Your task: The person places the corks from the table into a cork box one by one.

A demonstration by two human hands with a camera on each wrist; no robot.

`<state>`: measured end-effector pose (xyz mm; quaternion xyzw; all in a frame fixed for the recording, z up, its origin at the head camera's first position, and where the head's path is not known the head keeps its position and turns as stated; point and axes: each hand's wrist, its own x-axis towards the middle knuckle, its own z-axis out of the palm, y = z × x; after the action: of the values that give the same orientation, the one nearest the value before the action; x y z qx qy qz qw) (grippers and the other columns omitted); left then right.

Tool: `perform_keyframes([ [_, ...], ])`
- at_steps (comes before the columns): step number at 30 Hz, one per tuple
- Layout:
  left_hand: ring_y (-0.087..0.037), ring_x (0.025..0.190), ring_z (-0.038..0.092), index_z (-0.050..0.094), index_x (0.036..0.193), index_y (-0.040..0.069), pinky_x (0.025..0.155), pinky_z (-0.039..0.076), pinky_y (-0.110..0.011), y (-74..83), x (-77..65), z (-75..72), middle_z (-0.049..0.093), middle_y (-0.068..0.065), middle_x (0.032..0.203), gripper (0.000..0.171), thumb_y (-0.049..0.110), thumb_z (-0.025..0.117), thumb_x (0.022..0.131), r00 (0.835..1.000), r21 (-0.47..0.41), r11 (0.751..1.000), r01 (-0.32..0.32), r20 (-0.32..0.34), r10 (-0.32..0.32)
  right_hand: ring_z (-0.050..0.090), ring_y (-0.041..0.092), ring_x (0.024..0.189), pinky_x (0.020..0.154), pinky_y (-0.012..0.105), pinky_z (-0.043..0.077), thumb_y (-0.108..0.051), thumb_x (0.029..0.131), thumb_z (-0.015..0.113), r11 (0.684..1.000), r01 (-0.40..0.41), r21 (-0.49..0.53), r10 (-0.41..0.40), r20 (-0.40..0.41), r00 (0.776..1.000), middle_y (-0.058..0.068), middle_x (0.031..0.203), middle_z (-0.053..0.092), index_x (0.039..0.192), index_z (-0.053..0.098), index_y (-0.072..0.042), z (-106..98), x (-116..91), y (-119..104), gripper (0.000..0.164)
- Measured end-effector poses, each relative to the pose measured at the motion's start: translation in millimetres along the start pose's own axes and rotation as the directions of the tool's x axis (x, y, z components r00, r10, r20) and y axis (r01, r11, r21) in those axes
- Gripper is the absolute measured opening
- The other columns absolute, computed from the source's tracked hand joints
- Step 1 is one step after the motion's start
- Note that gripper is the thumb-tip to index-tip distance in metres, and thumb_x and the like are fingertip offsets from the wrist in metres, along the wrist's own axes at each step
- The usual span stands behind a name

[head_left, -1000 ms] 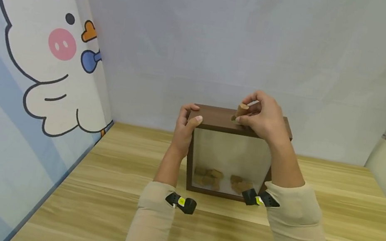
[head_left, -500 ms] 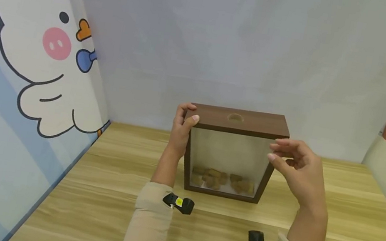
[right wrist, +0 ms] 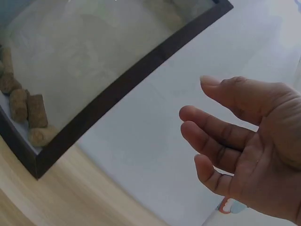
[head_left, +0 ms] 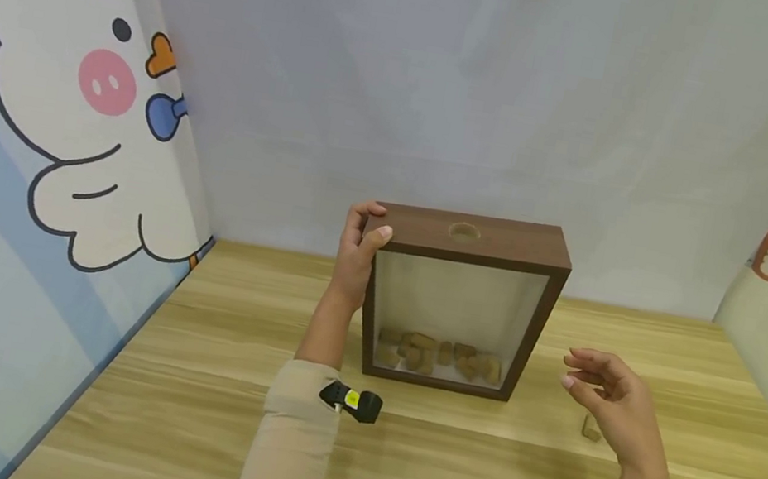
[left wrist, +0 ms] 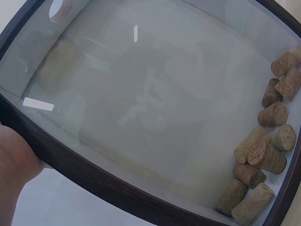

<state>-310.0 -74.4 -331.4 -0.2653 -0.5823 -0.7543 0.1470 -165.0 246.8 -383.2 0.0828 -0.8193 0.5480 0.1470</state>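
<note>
A dark brown wooden shadow box [head_left: 416,228] with a clear front stands upright on the table, a round hole [head_left: 464,232] in its top. My left hand [head_left: 355,260] grips its upper left corner, thumb on the front edge and fingers over the top. Several wine corks [left wrist: 265,155] lie along the bottom inside, seen through the front. My right hand [head_left: 618,402] is in the air right of the box, fingers loosely bent and holding nothing. Partly behind that hand, a single cork [head_left: 591,428] lies on the table.
The wood-grain table [head_left: 198,411] runs back to a pale curtain-like wall [head_left: 348,83]. Cartoon-printed panels [head_left: 5,154] rise at the left and right sides. Both wrists carry black camera mounts [head_left: 358,403].
The cork in my right hand has left it and the hole is uncovered; another cork shows inside, mid-bottom. My right hand has moved right and down, off the box top. The left stays.
</note>
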Motion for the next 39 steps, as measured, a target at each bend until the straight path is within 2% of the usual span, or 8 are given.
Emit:
perform_keyframes([
  [7,-0.017,0.112,0.03,0.043,0.109,0.014,0.091,0.024,-0.035,0.0,0.4,-0.4,0.035,-0.003,0.119,0.03,0.024,0.05,0.082,1.0,-0.002,1.0,-0.005,-0.005,0.005,0.048,0.009,0.1,0.075,0.022,0.042,-0.023,0.088,0.064,0.979,-0.184,-0.091,0.185,-0.001,0.983,-0.004,0.123,0.047,0.127,0.051,-0.003,-14.9,-12.0,29.7,0.045],
  [10,-0.017,0.114,0.029,0.043,0.109,0.015,0.092,0.024,-0.036,-0.2,0.0,0.0,0.034,-0.003,0.12,0.03,0.025,0.05,0.082,1.0,0.007,1.0,0.001,-0.01,-0.001,0.044,0.018,0.106,0.078,0.034,0.043,-0.026,0.088,0.063,0.959,-0.254,-0.127,0.254,-0.017,0.967,0.007,0.13,0.043,0.13,0.047,-0.001,-19.1,-16.5,39.7,0.051],
  [14,-0.017,0.116,0.029,0.043,0.109,0.017,0.093,0.024,-0.037,-0.5,-0.5,0.4,0.034,-0.003,0.123,0.03,0.027,0.05,0.081,1.0,0.014,1.0,0.011,-0.017,-0.01,0.039,0.038,0.113,0.082,0.052,0.039,-0.025,0.089,0.062,0.936,-0.306,-0.171,0.305,-0.034,0.952,0.025,0.135,0.036,0.131,0.043,0.004,-22.5,-20.2,51.0,0.054],
  [17,-0.017,0.117,0.029,0.043,0.109,0.017,0.093,0.024,-0.037,0.2,-0.6,0.4,0.034,-0.003,0.123,0.03,0.027,0.051,0.081,1.0,0.018,1.0,0.013,-0.019,-0.013,0.034,0.047,0.117,0.084,0.059,0.034,-0.025,0.089,0.061,0.921,-0.338,-0.194,0.341,-0.02,0.94,0.031,0.136,0.031,0.134,0.04,0.005,-25.3,-21.1,59.2,0.058],
  [21,-0.017,0.117,0.029,0.043,0.109,0.016,0.093,0.024,-0.037,1.0,-0.5,0.2,0.034,-0.003,0.123,0.031,0.028,0.051,0.08,1.0,0.019,1.0,0.013,-0.02,-0.012,0.031,0.051,0.118,0.088,0.062,0.03,-0.028,0.088,0.063,0.898,-0.378,-0.225,0.394,0.029,0.919,0.036,0.136,0.028,0.138,0.033,0.004,-28.5,-22.1,68.2,0.067],
  [27,-0.017,0.116,0.028,0.042,0.111,0.011,0.093,0.023,-0.036,-1.7,0.1,-1.1,0.034,-0.004,0.123,0.033,0.026,0.05,0.082,1.0,0.015,1.0,0.0,-0.008,0.0,0.031,0.053,0.116,0.091,0.061,0.028,-0.027,0.085,0.067,0.873,-0.383,-0.301,0.428,0.097,0.899,0.04,0.131,0.029,0.138,0.028,0.009,-30.7,-20.9,77.2,0.076],
  [35,-0.018,0.118,0.026,0.042,0.112,0.011,0.093,0.023,-0.038,-2.5,-0.4,-2.3,0.033,-0.004,0.125,0.033,0.026,0.05,0.083,1.0,0.017,1.0,-0.005,0.007,0.005,0.035,0.059,0.111,0.086,0.065,0.03,-0.017,0.083,0.068,0.869,-0.301,-0.394,0.383,0.15,0.911,0.045,0.124,0.035,0.127,0.045,0.013,-31.7,-17.0,81.6,0.058],
  [39,-0.018,0.119,0.027,0.042,0.111,0.013,0.094,0.023,-0.039,-3.0,-0.1,-2.3,0.033,-0.004,0.125,0.033,0.028,0.05,0.083,1.0,0.024,1.0,0.001,0.009,-0.001,0.035,0.058,0.11,0.086,0.065,0.03,-0.017,0.084,0.066,0.865,-0.31,-0.394,0.392,0.148,0.908,0.044,0.124,0.035,0.126,0.047,0.011,-31.6,-16.8,80.8,0.054],
])
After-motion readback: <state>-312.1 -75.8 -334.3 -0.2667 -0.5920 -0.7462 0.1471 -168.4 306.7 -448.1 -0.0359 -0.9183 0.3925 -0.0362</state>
